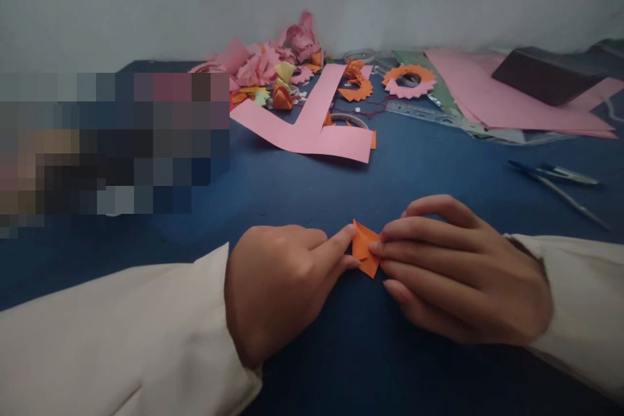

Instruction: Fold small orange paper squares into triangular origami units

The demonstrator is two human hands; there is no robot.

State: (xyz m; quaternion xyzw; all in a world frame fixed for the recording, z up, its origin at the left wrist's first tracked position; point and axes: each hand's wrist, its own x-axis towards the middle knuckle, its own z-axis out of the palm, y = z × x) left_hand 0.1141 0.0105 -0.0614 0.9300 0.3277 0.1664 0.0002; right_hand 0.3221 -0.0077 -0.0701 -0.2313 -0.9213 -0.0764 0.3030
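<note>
A small folded piece of orange paper [366,260] lies low over the blue table between my two hands. My left hand [283,279] pinches its left side between index finger and thumb, the other fingers curled in. From the right, the fingertips of my right hand [458,273] press on the paper's right edge, with the thumb lower and slightly apart from it. Fold lines show on the paper's face. Whether it touches the table, I cannot tell.
Beyond my hands lie pink paper strips [336,142], a ring of orange and pink folded pieces [409,80] and crumpled pink paper [258,65]. A clear ruler [429,116], pens [560,174], pink sheets [517,104] and a dark box-like object [550,75] are at right. Blurred blocks cover the left.
</note>
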